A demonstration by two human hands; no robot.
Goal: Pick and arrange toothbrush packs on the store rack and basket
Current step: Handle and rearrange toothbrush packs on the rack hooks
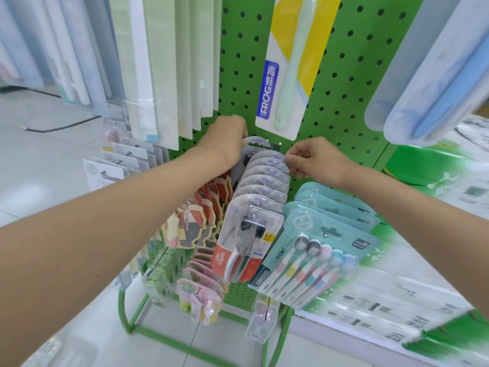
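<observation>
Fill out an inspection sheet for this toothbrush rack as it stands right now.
Surface: green pegboard rack, upright on a tiled floor.
Job's things: row of Colgate packs on one hook; teal multi-brush packs on the hook to its right; FROG pack hanging above.
Clutter: pink children's packs low down; no basket seen.
Grippers: left hand grips the rearmost Colgate pack's top; right hand pinches a header card near the back.
Cables: black cable on the floor, left.
Surroundings: green printed display at right.
</observation>
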